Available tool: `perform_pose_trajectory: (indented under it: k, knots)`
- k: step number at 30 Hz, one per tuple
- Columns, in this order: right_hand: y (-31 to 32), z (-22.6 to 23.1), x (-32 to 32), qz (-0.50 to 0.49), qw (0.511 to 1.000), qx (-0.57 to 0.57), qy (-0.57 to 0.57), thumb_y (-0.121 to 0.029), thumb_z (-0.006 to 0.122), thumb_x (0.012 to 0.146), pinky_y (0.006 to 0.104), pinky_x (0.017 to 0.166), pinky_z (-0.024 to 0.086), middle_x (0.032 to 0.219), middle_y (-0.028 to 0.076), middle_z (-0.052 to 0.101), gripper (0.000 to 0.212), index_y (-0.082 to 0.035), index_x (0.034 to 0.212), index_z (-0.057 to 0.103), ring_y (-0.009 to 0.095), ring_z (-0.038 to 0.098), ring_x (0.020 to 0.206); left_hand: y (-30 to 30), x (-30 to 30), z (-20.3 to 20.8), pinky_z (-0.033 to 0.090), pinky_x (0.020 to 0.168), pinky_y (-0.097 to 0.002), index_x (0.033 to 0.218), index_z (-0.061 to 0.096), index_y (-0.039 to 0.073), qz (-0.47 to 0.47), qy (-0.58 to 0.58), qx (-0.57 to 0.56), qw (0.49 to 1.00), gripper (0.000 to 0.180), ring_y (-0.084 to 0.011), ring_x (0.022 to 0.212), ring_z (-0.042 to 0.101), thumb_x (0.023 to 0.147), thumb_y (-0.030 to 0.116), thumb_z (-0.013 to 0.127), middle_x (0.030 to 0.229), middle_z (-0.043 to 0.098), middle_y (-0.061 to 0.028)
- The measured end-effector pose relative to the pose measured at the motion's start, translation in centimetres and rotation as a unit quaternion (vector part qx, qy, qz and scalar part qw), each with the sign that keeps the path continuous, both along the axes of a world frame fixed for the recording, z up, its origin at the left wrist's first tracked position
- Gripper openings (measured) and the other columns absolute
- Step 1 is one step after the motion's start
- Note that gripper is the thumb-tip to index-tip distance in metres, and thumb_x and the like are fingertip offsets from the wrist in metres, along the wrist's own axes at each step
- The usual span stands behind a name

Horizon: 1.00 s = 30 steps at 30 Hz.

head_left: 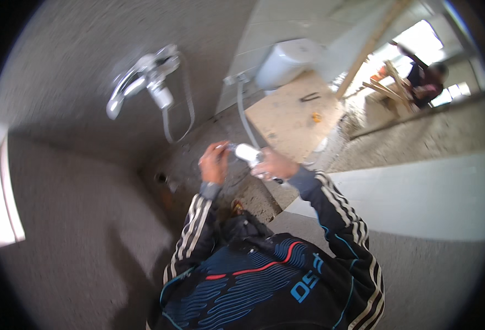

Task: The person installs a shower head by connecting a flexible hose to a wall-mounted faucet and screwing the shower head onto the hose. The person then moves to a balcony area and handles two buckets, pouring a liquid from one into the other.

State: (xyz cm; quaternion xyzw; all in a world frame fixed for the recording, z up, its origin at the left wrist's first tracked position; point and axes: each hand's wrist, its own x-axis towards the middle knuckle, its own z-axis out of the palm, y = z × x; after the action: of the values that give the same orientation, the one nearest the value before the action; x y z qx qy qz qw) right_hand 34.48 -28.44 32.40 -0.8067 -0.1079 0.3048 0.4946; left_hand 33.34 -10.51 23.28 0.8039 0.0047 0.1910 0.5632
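My right hand is closed around a white cylinder with shiny ends, held in front of my chest above the floor. What kind of fitting it is, I cannot make out. At its left end, the fingers of my left hand are pinched on a small shiny piece, which is blurred. Behind the cylinder, a pale flexible hose runs down from the wall. Up to the left, a chrome shower mixer with a thin looped hose is mounted on the grey wall.
A white toilet tank stands ahead, with a wooden board before it. Pliers and a small orange-yellow item lie on the board. A dark drain hole is in the floor. Another person is beyond an opening, near wooden planks.
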Motion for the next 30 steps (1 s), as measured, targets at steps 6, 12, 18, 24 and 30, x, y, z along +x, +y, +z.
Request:
perform_pose_trajectory:
  k: [6, 12, 18, 24, 30]
  knots:
    - [0.7, 1.3, 0.5, -0.005, 0.992, 0.049, 0.117, -0.011, 0.062, 0.068, 0.0223, 0.033, 0.034, 0.054, 0.004, 0.052, 0.017, 0.003, 0.074, 0.054, 0.007, 0.045, 0.039, -0.4, 0.6, -0.3, 0.050, 0.069, -0.0299, 0.091, 0.065, 0.002, -0.005, -0.044, 0.018, 0.999, 0.016, -0.0204, 0.079, 0.063, 0.077, -0.002, 0.060, 0.089, 0.064, -0.0112]
    - [0.5, 1.6, 0.0, -0.015, 0.994, 0.040, 0.096, -0.013, 0.060, 0.064, 0.0239, 0.032, 0.032, 0.051, 0.003, 0.051, 0.017, 0.003, 0.067, 0.054, 0.009, 0.044, 0.036, -0.6, 0.7, -0.2, 0.049, 0.069, -0.0315, 0.093, 0.066, 0.005, 0.000, -0.031, 0.043, 0.999, 0.019, -0.0238, 0.077, 0.063, 0.075, 0.000, 0.063, 0.089, 0.063, -0.0103]
    - [0.6, 1.6, -0.2, -0.016, 0.995, 0.040, 0.092, -0.013, 0.060, 0.064, 0.0243, 0.031, 0.032, 0.050, 0.004, 0.051, 0.017, 0.003, 0.065, 0.054, 0.009, 0.043, 0.035, -0.4, 0.5, 0.0, 0.050, 0.068, -0.0311, 0.095, 0.066, 0.005, -0.009, -0.028, 0.018, 0.999, 0.022, -0.0221, 0.077, 0.063, 0.074, -0.003, 0.062, 0.090, 0.063, -0.0103]
    - [0.8, 2.1, -0.2, -0.010, 0.994, 0.044, 0.100, -0.013, 0.060, 0.065, 0.0243, 0.031, 0.032, 0.050, 0.003, 0.050, 0.017, 0.003, 0.069, 0.054, 0.009, 0.043, 0.034, -0.5, 0.1, 1.0, 0.050, 0.069, -0.0298, 0.095, 0.065, 0.001, -0.018, -0.023, -0.011, 1.000, 0.021, -0.0198, 0.078, 0.063, 0.075, -0.005, 0.060, 0.090, 0.063, -0.0106]
    - [0.7, 1.9, -0.1, -0.012, 0.994, 0.040, 0.098, -0.017, 0.067, 0.068, 0.0229, 0.034, 0.033, 0.052, 0.003, 0.051, 0.022, 0.001, 0.068, 0.055, 0.008, 0.045, 0.038, -0.4, 0.1, 0.4, 0.049, 0.071, -0.0291, 0.094, 0.065, 0.000, -0.020, -0.033, 0.004, 0.999, 0.018, -0.0196, 0.080, 0.063, 0.077, -0.001, 0.060, 0.088, 0.065, -0.0111]
